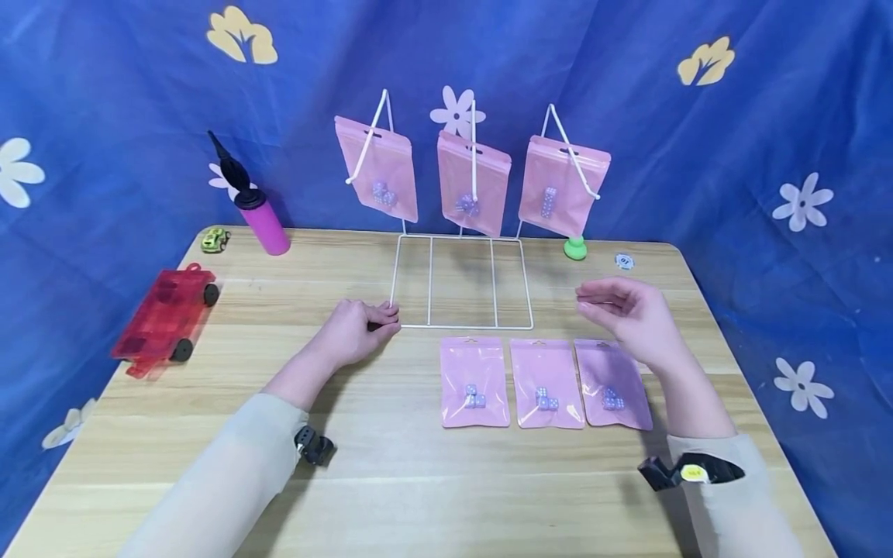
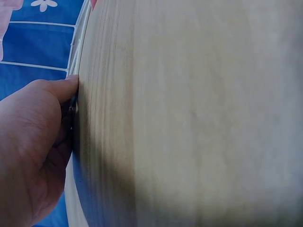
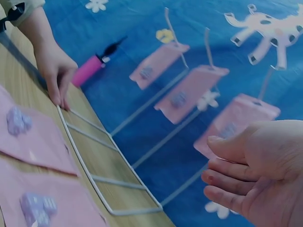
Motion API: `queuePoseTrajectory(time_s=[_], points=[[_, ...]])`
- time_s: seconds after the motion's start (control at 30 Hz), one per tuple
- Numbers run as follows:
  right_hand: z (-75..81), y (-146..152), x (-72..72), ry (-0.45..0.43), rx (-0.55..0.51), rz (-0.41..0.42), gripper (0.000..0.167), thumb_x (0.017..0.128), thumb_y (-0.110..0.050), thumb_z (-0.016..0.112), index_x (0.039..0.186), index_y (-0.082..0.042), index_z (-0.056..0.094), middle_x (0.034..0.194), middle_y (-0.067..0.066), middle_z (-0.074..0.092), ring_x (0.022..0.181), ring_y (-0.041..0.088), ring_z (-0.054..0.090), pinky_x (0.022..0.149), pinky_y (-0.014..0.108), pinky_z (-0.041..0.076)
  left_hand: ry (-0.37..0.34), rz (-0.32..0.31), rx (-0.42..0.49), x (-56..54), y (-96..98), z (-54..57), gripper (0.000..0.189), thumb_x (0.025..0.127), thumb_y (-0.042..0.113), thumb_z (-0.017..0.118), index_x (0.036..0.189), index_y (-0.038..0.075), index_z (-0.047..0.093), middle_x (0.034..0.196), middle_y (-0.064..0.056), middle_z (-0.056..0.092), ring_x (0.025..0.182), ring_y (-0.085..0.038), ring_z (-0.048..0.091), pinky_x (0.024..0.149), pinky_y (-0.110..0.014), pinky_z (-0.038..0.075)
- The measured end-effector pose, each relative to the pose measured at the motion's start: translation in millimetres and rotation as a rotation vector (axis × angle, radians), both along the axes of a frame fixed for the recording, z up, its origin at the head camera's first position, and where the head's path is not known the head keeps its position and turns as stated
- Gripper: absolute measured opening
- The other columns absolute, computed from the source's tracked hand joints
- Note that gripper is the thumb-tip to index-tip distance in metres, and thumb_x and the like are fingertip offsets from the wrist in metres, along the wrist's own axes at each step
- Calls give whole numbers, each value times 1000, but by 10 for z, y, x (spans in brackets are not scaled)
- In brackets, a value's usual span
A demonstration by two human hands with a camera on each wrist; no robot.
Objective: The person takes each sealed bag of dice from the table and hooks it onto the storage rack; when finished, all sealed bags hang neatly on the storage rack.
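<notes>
My left hand (image 1: 356, 332) pinches the front left corner of a white wire display rack (image 1: 462, 327); thumb and fingers meet at that corner in the right wrist view. Three pink zip bags with small purple dice hang on the rack's hooks: a left bag (image 1: 391, 163), a middle bag (image 1: 456, 170) and a right bag (image 1: 533, 174). My right hand (image 1: 631, 314) is raised right of the rack, fingers loosely bent around nothing. Below it, three similar bags lie in a row: the left one (image 1: 474, 356), the centre one (image 1: 544, 360) and the right one (image 1: 603, 360).
A red transparent toy cart (image 1: 167, 310) stands at the left edge. Behind it are a small green toy car (image 1: 214, 240) and a pink hand pump (image 1: 265, 225). A green knob-shaped piece (image 1: 575, 249) and a round chip (image 1: 624, 261) lie at the back right.
</notes>
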State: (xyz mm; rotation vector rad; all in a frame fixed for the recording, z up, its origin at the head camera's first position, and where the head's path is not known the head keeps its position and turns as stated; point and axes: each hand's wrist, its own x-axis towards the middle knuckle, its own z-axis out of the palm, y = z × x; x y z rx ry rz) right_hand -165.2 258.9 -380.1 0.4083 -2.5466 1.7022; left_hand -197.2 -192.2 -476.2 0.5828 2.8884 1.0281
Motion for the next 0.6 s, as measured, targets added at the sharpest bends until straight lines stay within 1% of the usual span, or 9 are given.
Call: queuePoseTrajectory(time_s=[0.17, 0.27, 0.4, 0.47, 0.6], points=[[-101, 262, 102, -19, 44, -91, 29, 97, -6, 79, 122, 7, 73, 115, 22, 75, 98, 9, 75, 85, 19, 60, -4, 3, 2, -5, 1, 3, 23, 97, 16, 81, 115, 2, 80, 126, -10, 73, 126, -27, 66, 116, -45, 45], [-206, 420, 176, -41, 87, -128, 32, 97, -6, 79, 124, 9, 71, 116, 25, 74, 96, 5, 74, 82, 16, 60, -6, 0, 4, -4, 6, 10, 24, 96, 16, 81, 114, 1, 80, 126, -10, 73, 126, -27, 66, 116, -45, 45], [-362, 619, 295, -87, 153, -173, 35, 96, -7, 79, 126, 10, 69, 117, 28, 73, 92, 1, 72, 78, 14, 60, -13, -3, 7, 4, 12, 22, 23, 96, 15, 81, 114, 0, 80, 126, -11, 73, 126, -28, 65, 115, -46, 46], [-433, 703, 344, -115, 189, -193, 36, 96, -7, 80, 125, 11, 69, 117, 29, 73, 89, 2, 73, 76, 15, 60, -18, -3, 9, 5, 11, 28, 23, 97, 15, 81, 114, 0, 80, 126, -11, 73, 127, -28, 65, 115, -45, 46], [-548, 844, 439, -190, 263, -225, 42, 96, -16, 82, 126, 10, 68, 117, 28, 73, 86, 2, 73, 74, 16, 60, -22, -6, 12, -2, 13, 35, 23, 97, 14, 80, 114, -1, 79, 126, -12, 72, 127, -28, 65, 116, -45, 46]])
